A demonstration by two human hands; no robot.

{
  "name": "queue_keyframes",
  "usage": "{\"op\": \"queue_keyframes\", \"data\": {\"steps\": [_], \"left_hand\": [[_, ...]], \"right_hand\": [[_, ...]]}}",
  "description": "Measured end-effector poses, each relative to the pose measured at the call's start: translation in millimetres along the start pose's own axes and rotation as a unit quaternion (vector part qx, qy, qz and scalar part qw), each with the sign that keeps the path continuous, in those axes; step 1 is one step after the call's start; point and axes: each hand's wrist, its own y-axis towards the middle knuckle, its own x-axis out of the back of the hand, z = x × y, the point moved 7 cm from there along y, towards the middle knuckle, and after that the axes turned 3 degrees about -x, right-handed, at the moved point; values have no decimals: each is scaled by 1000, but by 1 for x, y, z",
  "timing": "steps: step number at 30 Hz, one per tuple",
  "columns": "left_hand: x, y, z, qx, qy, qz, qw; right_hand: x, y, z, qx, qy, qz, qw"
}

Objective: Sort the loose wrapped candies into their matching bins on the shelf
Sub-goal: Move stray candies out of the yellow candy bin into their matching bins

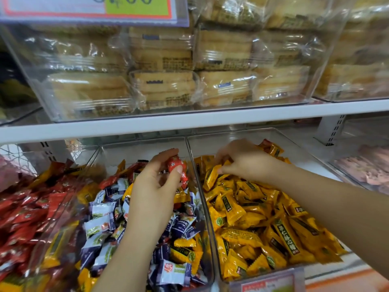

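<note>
Spanning the view, a white metal shelf board (189,120) carries clear plastic boxes of pale wrapped biscuits (168,81), with a price sign (94,9) clipped above. Below it stand three clear plastic bins side by side. The left bin (88,163) holds red wrapped candies, the middle bin (143,150) a mix of blue-and-white, yellow and red ones, and the right bin (231,135) mostly yellow ones. The left hand (153,186) hovers over the middle bin near its back, fingers (168,152) and thumb curled round a small red wrapped candy (174,163). The right hand (246,161) reaches into the right bin, its fingertips narrowed onto a yellow wrapped candy (211,175) lying on top of the pile, just beside the dividing wall
</note>
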Motion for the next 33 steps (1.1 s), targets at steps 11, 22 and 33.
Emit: {"op": "queue_keyframes", "data": {"steps": [11, 22, 33], "left_hand": [[-1, -8, -14, -11, 24, 0, 1000], [-4, -19, -18, 2, 8, 15, 1000], [4, -5, -4, -2, 22, 9, 1000]], "right_hand": [[56, -112, -77, -130, 95, -196, 967], [56, -101, -54, -100, 14, -123, 987], [-46, 24, 1, -49, -6, 187, 981]]}}
